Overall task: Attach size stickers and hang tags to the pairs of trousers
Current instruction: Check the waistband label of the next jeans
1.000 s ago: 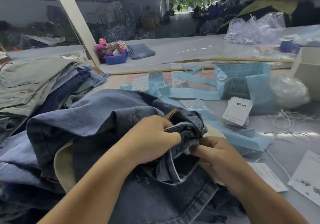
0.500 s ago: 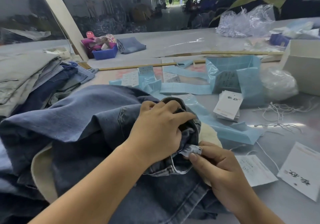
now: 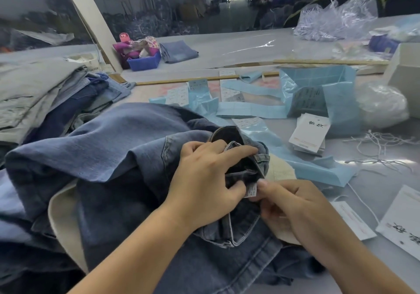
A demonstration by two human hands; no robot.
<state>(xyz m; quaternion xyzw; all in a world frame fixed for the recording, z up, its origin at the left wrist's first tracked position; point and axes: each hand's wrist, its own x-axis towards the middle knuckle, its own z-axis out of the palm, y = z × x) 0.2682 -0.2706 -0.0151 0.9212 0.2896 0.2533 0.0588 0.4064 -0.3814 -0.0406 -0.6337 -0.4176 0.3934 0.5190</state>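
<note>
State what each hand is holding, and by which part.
Left hand grips the jeans at the bunched waistband. Right hand pinches the small white label sewn there, by its edge.

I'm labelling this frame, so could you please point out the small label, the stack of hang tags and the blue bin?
small label [image 3: 251,190], head view, its printed face.
stack of hang tags [image 3: 309,134], head view, top tag's face.
blue bin [image 3: 145,63], head view, front wall.
</note>
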